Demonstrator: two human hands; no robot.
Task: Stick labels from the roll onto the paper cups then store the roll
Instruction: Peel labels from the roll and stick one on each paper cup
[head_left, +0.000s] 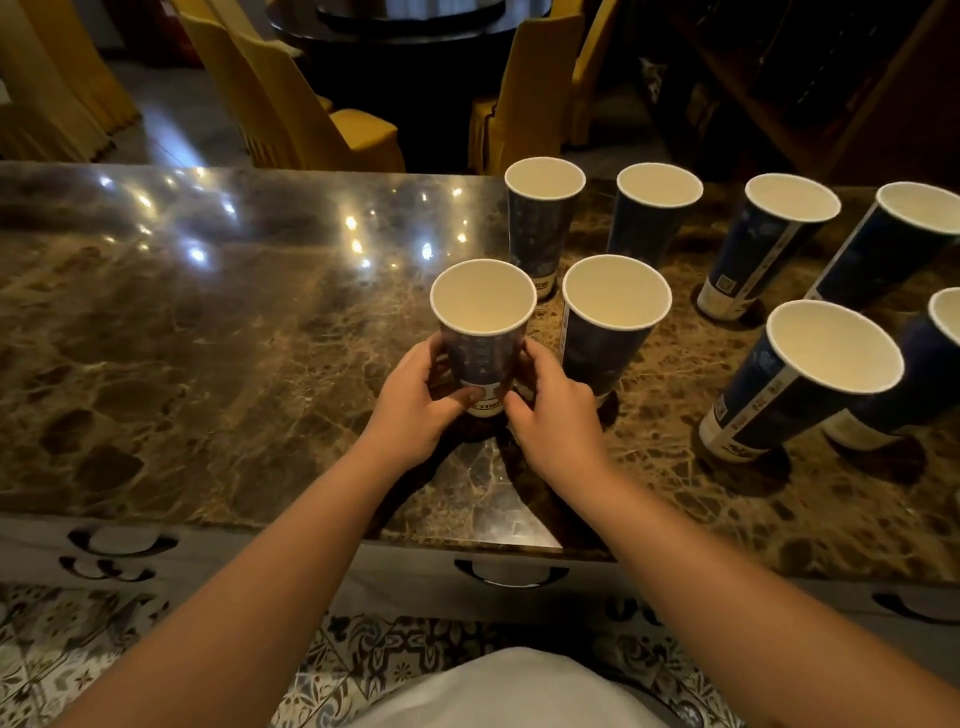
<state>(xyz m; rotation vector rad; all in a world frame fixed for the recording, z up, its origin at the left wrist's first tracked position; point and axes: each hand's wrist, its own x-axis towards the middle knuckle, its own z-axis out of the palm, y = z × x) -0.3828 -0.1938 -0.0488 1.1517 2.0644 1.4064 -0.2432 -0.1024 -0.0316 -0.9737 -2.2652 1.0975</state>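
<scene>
A tall dark-blue paper cup (480, 343) with a white inside stands upright on the marble counter (208, 338), just in front of me. My left hand (415, 400) grips its lower left side, thumb across the pale band near the base. My right hand (550, 410) holds its lower right side, fingers curled round it. Several more blue cups stand to the right, the closest one (613, 322) right beside the held cup. No label roll is in view.
Other cups stand at the back (543, 218), (652, 213) and at the right (810, 374), (769, 244). Yellow-covered chairs (311, 114) and a dark round table lie beyond the counter's far edge. Drawer handles (511, 574) run along the counter front.
</scene>
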